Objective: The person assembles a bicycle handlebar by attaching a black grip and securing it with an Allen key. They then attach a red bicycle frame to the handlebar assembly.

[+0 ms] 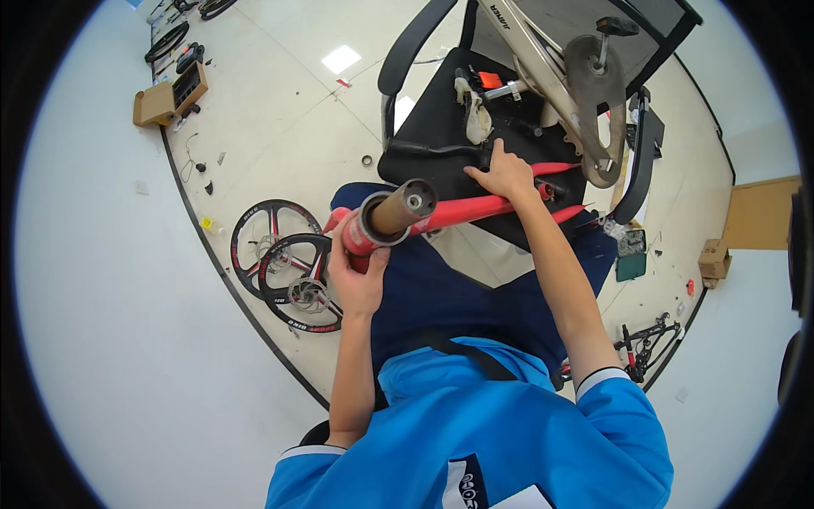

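Note:
Across my lap lies a red bicycle frame (462, 212). My left hand (356, 278) is wrapped round its wide red head tube, and a brownish metal tube (392, 214) sticks up out of that opening. My right hand (506, 176) is stretched over the chair seat, thumb and index finger apart, at the end of a black hammer-like tool (432, 151). Whether its fingers touch the tool, I cannot tell. A whitish glove or rag (477, 119) and an orange-red item (490, 81) lie beyond the tool.
A black office chair (415, 174) stands before me, bearing a beige bicycle frame (543, 72) with crank and pedal. Two black wheels (301, 284) lie on the floor at left. An open cardboard box (157, 103) stands further back. At right are a small carton (715, 260) and a dark frame (649, 348).

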A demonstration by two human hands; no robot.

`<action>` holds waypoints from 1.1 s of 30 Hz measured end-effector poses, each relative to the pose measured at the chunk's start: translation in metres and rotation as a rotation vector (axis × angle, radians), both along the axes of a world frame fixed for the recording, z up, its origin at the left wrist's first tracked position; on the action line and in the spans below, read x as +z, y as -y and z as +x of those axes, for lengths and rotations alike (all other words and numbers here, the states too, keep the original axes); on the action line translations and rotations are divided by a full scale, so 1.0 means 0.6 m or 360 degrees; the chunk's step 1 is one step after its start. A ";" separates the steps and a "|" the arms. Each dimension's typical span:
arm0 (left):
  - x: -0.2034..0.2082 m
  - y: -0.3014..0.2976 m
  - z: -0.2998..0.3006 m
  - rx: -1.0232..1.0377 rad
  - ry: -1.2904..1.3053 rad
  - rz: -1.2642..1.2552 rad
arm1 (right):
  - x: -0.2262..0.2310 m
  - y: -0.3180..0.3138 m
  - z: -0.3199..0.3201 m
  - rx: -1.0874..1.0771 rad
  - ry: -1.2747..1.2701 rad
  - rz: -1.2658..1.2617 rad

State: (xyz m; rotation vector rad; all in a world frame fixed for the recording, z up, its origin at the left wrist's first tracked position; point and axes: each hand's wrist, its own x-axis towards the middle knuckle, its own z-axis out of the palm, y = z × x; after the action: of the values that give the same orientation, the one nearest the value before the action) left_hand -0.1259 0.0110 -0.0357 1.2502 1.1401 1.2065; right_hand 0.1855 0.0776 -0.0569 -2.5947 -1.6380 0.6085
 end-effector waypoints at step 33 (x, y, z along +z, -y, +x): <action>0.063 0.032 0.030 -0.0568 0.0287 0.0095 | -0.019 0.033 0.042 -0.0681 -0.0574 0.1299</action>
State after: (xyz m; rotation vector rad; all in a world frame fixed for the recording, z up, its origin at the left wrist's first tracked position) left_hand -0.1082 -0.0081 0.0023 1.2965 0.7174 1.0629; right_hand 0.2106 0.0581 -0.0685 -1.9709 -0.8993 0.2667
